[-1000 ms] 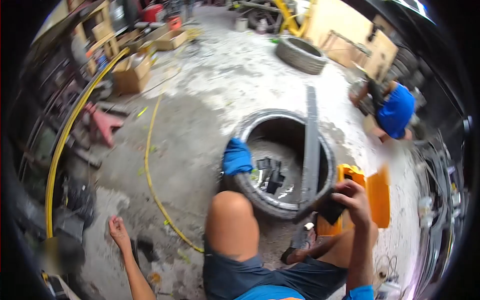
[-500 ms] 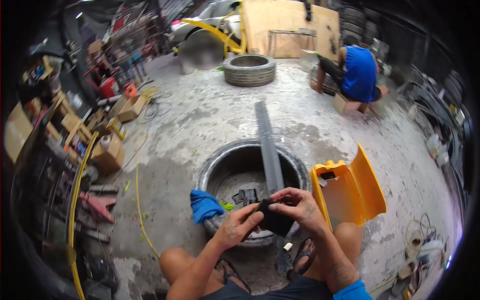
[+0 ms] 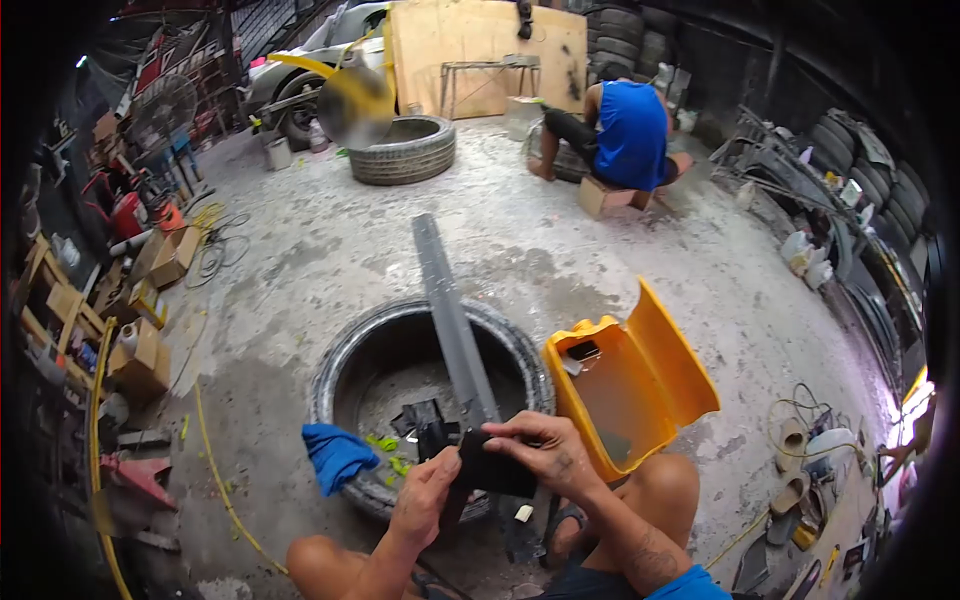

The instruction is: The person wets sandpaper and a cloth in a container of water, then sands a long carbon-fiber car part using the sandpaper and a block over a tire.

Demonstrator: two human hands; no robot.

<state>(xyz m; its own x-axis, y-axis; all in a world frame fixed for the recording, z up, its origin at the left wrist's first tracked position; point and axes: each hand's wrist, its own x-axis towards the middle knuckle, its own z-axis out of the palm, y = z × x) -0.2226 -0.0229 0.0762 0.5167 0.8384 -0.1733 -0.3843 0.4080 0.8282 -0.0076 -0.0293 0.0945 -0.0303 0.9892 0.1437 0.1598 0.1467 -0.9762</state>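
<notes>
Between my hands is a black sheet (image 3: pixel 500 475), which looks bent, with one part hanging lower. My right hand (image 3: pixel 550 455) pinches its upper edge between thumb and fingers. My left hand (image 3: pixel 422 497) is closed at its left side, thumb up. Just beyond them, a long dark grey strip (image 3: pixel 450 320) rests across a tyre (image 3: pixel 330 360) lying flat on the floor. A blue cloth (image 3: pixel 338 458) drapes over the tyre's left rim. Inside the tyre lie a crumpled black item (image 3: pixel 425 422) and bright green bits. A small white block (image 3: pixel 523 513) sits low near my foot.
Right of the tyre stands an open yellow container (image 3: pixel 675 355) holding murky liquid. A person in a blue top (image 3: pixel 632 135) sits on a cardboard box (image 3: pixel 603 198) farther off. Another tyre (image 3: pixel 405 160) lies at the back. A yellow hose (image 3: pixel 225 490) runs along the left floor.
My view has turned right, so the scene sits farther left. My hands have shifted on the black sheet, and the left hand has turned thumb up.
</notes>
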